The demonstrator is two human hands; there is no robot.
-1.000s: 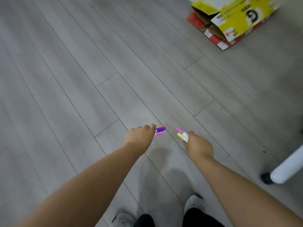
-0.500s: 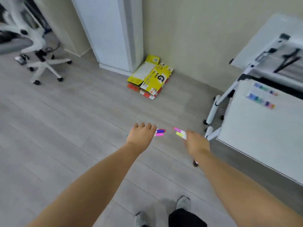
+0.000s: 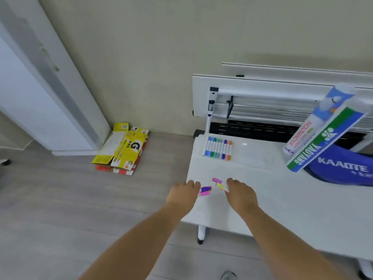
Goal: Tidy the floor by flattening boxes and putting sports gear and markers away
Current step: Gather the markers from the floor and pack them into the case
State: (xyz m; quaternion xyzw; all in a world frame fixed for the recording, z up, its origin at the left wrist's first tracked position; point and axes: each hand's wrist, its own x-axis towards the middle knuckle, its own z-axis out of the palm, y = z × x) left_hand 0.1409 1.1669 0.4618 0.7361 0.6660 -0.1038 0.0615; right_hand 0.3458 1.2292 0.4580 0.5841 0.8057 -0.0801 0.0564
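My left hand (image 3: 183, 194) is closed around markers with blue and magenta caps (image 3: 205, 191). My right hand (image 3: 240, 194) grips markers with pink and yellow caps (image 3: 219, 183). Both hands hover over the near left part of a white table (image 3: 282, 199). A row of several coloured markers (image 3: 219, 148) lies in a tray at the table's far left. Flattened yellow and red boxes (image 3: 123, 149) lie on the floor by the wall. Two badminton shuttlecock tubes (image 3: 314, 130) lean on a blue racket bag (image 3: 343, 168) at the right.
A white door and frame (image 3: 50, 98) stand at the left. A folded white table frame (image 3: 262, 102) rests against the wall behind the table. The table's white leg with a black foot (image 3: 200, 235) stands on the grey plank floor.
The view has swung up from the floor to the white table. Both hands, still holding the markers, are now over the table's near left part.
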